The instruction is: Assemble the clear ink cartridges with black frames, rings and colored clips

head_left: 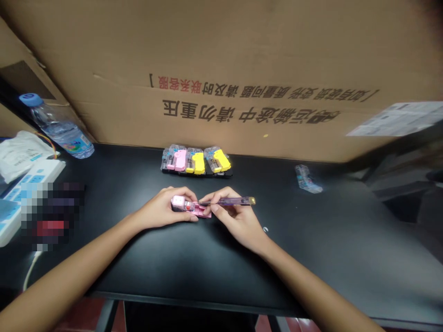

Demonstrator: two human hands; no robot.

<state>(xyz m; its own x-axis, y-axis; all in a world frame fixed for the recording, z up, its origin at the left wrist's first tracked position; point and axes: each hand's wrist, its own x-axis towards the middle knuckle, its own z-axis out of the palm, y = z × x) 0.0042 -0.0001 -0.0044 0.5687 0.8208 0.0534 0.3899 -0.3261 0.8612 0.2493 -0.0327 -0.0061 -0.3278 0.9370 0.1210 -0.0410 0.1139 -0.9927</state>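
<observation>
Above the middle of the table, my left hand point(162, 207) is closed around a small pink-and-clear plastic device point(179, 203) with a red spot inside. Its pink part points toward my other hand. Between the fingers of my right hand point(238, 219) is a slim screwdriver point(238, 201) with a translucent purple handle and a gold end. Its dark shaft points left, onto or just over the device; the exact contact point is hidden by fingers. Behind my hands, a similar pink clear-cased piece point(180, 159) and two yellow ones point(198, 163) point(222, 160) lie in a row.
A clear plastic piece point(308, 179) lies at the right, and a small white bit point(265, 229) rests near my right wrist. Cardboard point(242, 55) stands along the back edge. At the left are a water bottle point(65, 131), a power strip point(38, 177) and a white bag point(26, 154).
</observation>
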